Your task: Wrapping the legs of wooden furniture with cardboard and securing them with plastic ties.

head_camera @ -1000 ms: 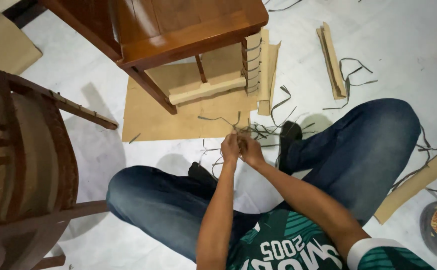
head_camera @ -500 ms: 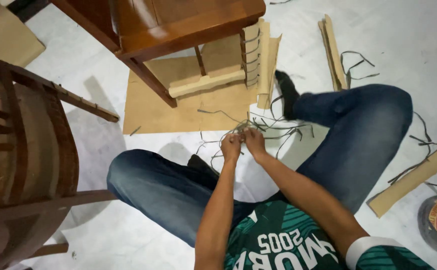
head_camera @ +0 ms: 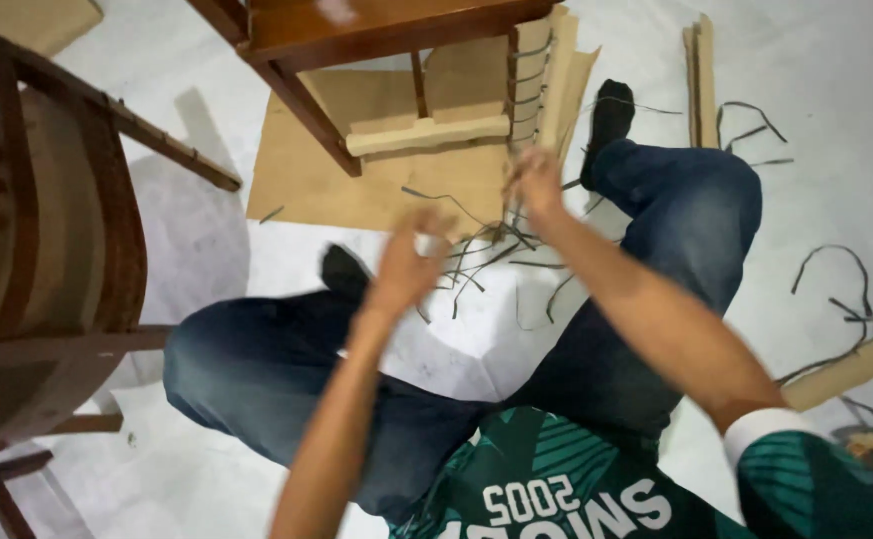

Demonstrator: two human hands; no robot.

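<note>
Over strap tangle [head_camera: 486,250]: left hand [head_camera: 408,262] spread; right hand [head_camera: 534,182] near cardboard-wrapped leg [head_camera: 536,75].

The left hand [head_camera: 406,262] is lifted with fingers spread, blurred. The right hand [head_camera: 534,185] is near the cardboard-wrapped leg [head_camera: 534,85] of the wooden furniture [head_camera: 376,25]. Thin grey strips [head_camera: 476,250] lie on the white floor [head_camera: 836,110] between both hands.

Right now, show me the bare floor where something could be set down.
Free: white floor right of the upright cardboard strip, and the patch between the chair and the cardboard sheet. Crowded: loose straps around the left hand and right hand.
</note>
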